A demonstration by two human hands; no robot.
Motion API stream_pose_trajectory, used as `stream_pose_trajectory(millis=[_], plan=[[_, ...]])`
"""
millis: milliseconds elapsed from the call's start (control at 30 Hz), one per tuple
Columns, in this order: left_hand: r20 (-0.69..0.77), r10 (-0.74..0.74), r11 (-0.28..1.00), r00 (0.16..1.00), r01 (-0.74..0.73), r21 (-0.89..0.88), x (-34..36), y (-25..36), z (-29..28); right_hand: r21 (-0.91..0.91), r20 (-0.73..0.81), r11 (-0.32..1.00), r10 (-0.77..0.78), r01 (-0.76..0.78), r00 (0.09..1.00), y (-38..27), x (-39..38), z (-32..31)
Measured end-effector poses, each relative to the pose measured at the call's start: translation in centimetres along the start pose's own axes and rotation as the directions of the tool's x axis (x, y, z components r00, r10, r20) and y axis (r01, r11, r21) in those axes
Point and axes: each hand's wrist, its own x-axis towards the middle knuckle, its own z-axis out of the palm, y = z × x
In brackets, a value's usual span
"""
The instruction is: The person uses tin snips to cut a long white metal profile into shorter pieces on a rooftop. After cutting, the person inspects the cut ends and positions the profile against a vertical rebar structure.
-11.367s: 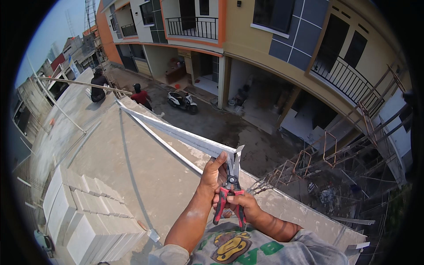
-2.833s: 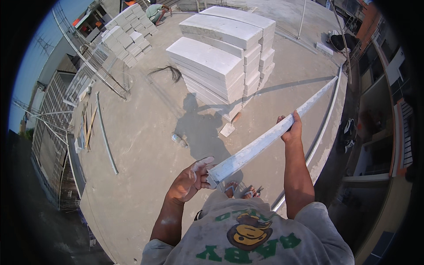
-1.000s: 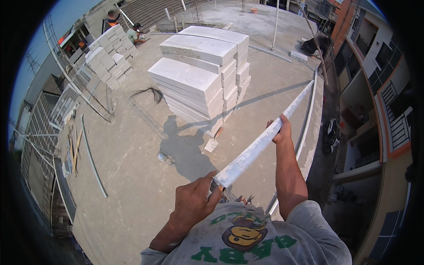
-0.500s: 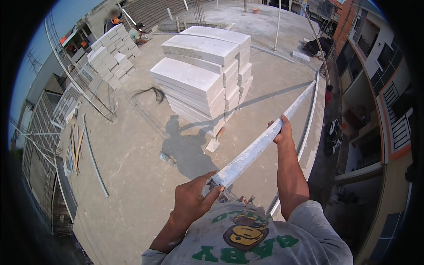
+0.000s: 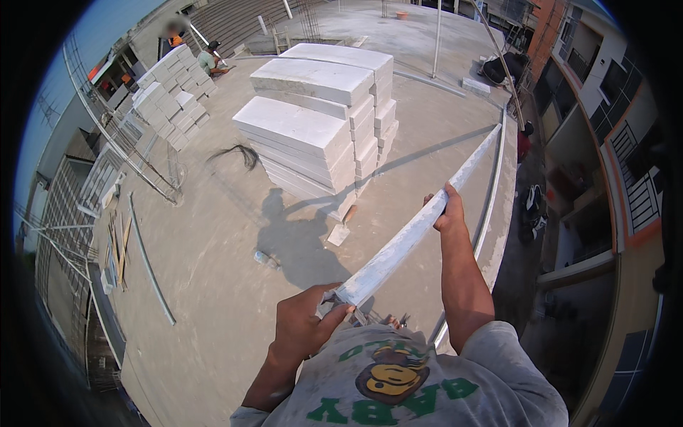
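A long, whitish metal bar [image 5: 405, 243], straight-edged and smeared with dried mortar, slants from close to my body up toward the far right. Its near end shows an open, hollow-looking profile. My left hand [image 5: 309, 318] is closed round that near end, thumb on the edge facing me. Farther along, my right hand [image 5: 448, 207] grips the bar from the right side, thumb on top and fingertips showing past the far edge. The bar is held above the concrete floor [image 5: 213, 285], over my own shadow.
A tall stack of white blocks [image 5: 306, 124] stands ahead, a trowel [image 5: 339, 233] at its foot. More blocks [image 5: 171, 96] are piled far left, near a crouching person [image 5: 211, 60]. A pipe [image 5: 149, 260] lies left; another rail [image 5: 492, 206] runs along the right floor edge, beyond which the level drops.
The whole view has shifted slightly, so the blocks and floor appear a little farther left. Both hands keep their hold on the bar, with little movement relative to my body.
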Motion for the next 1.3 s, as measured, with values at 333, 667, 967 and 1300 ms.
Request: stream_pose_trajectory(millis=[333, 667, 967, 1300], plan=[[0.119, -0.094, 0.993, 0.988, 0.084, 0.088, -0.4, -0.7, -0.6, -0.029, -0.032, 1.0, 0.007, -0.008, 0.999, 1.1, 0.2, -0.9], [0.096, -0.231, 0.838, 0.968, 0.248, -0.486, -1.7, -2.6, -0.3, -0.047, -0.021, 0.999, 0.012, -0.013, 1.0, 1.7, 1.0, -0.6], [0.071, -0.153, 0.572, 0.986, 0.147, -0.807, -0.7, -4.6, 3.7, -0.04, 0.006, 0.999, 0.026, -0.025, 1.0, 1.3, 1.3, -0.6], [0.188, -0.078, 0.346, 0.979, 0.204, -0.916, 0.3, -4.4, 3.7, -0.027, 0.005, 1.0, -0.015, 0.015, 1.0, 1.1, 1.5, -0.4]])
